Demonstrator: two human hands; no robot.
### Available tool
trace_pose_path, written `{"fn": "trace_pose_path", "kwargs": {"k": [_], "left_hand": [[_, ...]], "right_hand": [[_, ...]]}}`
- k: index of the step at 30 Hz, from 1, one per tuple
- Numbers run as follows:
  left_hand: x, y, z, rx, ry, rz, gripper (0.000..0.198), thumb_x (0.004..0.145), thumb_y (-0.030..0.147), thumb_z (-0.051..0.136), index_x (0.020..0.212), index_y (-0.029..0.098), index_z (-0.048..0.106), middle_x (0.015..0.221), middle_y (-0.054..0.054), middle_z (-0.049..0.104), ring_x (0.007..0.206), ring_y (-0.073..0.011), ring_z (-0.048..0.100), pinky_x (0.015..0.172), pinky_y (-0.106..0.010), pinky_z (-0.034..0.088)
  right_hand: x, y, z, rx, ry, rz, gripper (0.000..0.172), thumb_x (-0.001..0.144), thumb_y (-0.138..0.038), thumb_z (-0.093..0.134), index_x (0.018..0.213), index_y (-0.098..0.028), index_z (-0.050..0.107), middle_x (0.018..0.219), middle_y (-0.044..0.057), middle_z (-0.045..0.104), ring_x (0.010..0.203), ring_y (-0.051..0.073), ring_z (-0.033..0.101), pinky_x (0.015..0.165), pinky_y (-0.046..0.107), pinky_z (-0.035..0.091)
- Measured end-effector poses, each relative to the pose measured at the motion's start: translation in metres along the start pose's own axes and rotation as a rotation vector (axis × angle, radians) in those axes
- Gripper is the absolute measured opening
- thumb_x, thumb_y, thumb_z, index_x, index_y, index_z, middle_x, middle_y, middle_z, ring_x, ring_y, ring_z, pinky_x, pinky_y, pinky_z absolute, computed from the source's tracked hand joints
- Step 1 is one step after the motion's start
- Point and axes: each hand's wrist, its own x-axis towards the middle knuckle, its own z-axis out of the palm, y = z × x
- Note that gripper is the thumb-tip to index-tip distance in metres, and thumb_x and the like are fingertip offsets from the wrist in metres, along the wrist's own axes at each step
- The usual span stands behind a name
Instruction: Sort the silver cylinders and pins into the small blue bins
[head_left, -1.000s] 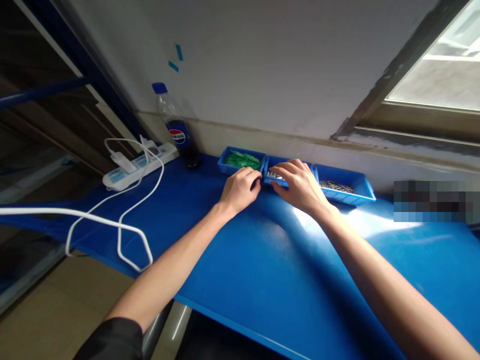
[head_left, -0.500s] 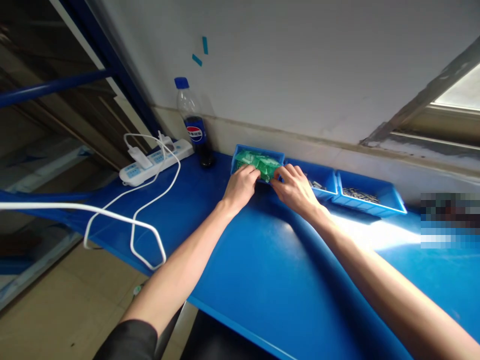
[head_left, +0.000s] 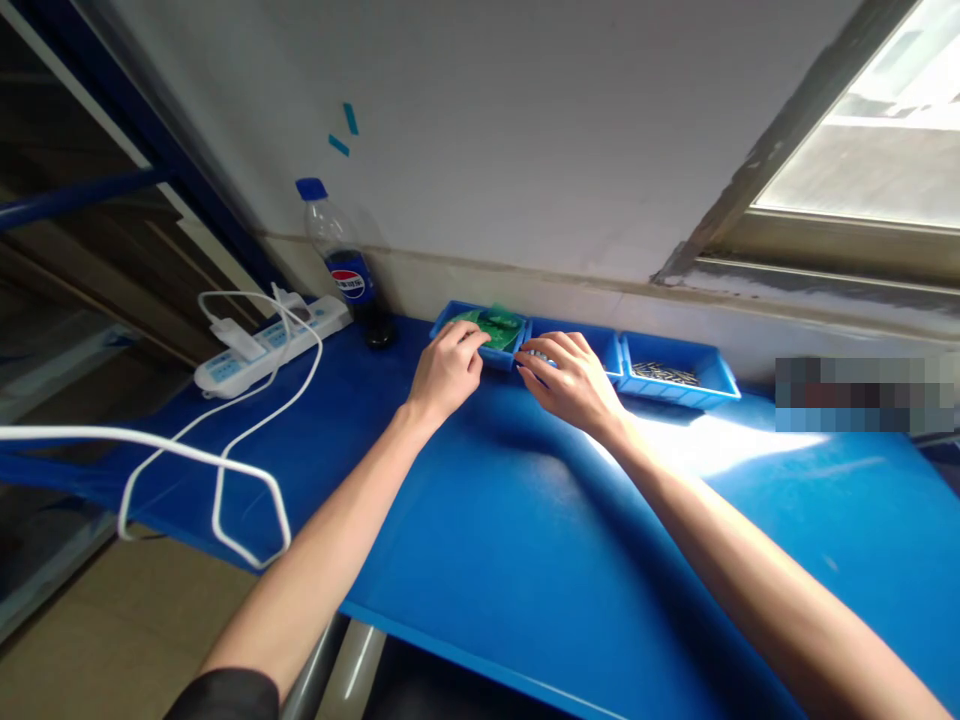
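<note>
Three blue bins stand in a row along the wall. Green plastic film (head_left: 496,327) lies in the left bin (head_left: 517,352). My left hand (head_left: 448,368) is at that bin's front left, fingers apart and bent over its rim, with nothing visible in them. Over the front of the middle bin (head_left: 609,350) is my right hand (head_left: 566,375), its fingers slightly spread and nothing seen in them; the hand partly hides small metal parts there. Many thin metal pieces (head_left: 665,374) fill the bottom of the right bin (head_left: 716,385).
A cola bottle (head_left: 349,275) stands left of the bins, beside a white power strip (head_left: 251,352). White cables (head_left: 225,465) loop over the left side of the blue table (head_left: 480,520). A window (head_left: 862,150) is at upper right.
Both hands have let go of the green film and moved apart; it now lies in the left bin. The right hand is over the middle bin. The view has shifted right.
</note>
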Motion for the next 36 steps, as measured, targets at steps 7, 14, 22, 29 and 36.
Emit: {"fn": "trace_pose_path", "kwargs": {"k": [7,14,22,29,36], "left_hand": [[0.005,0.054,0.011,-0.191,-0.207,0.093,0.013,0.095,0.023,0.061,0.09,0.018,0.073,0.082,-0.004,0.072,0.077,-0.0188,0.067,0.075,-0.03,0.051],[0.001,0.088,0.041,-0.284,-0.451,-0.006,0.023,0.093,0.034,0.062,0.076,0.02,0.067,0.069,-0.001,0.069,0.062,-0.0155,0.062,0.061,-0.027,0.038],[-0.017,0.089,0.056,-0.321,-0.449,-0.048,0.021,0.094,0.031,0.061,0.078,0.02,0.066,0.069,-0.001,0.068,0.062,-0.0151,0.06,0.061,-0.027,0.037],[-0.02,0.087,0.058,-0.301,-0.427,0.016,0.02,0.095,0.029,0.059,0.078,0.02,0.063,0.072,-0.001,0.067,0.065,-0.0151,0.059,0.063,-0.028,0.038],[-0.021,0.087,0.058,-0.311,-0.428,0.016,0.02,0.095,0.029,0.06,0.077,0.02,0.062,0.072,0.0,0.066,0.064,-0.0143,0.058,0.063,-0.027,0.038]], "right_hand": [[-0.052,-0.001,-0.029,0.149,0.031,0.372,0.047,0.102,-0.033,0.056,0.057,-0.022,0.046,0.057,0.001,0.052,0.057,0.015,0.046,0.063,0.032,0.036],[-0.101,0.002,-0.047,0.007,-0.38,0.457,0.042,0.102,-0.034,0.05,0.062,-0.021,0.055,0.063,0.005,0.065,0.056,0.017,0.052,0.06,0.033,0.027],[-0.115,0.003,-0.04,0.054,-0.375,0.494,0.044,0.103,-0.039,0.051,0.062,-0.023,0.054,0.063,0.005,0.067,0.055,0.018,0.054,0.059,0.034,0.027],[-0.116,0.005,-0.041,0.078,-0.372,0.504,0.043,0.102,-0.039,0.052,0.063,-0.023,0.055,0.063,0.005,0.067,0.056,0.019,0.054,0.059,0.033,0.027],[-0.115,0.005,-0.039,0.064,-0.375,0.513,0.044,0.103,-0.039,0.052,0.062,-0.023,0.053,0.062,0.004,0.066,0.055,0.018,0.053,0.059,0.033,0.025]]}}
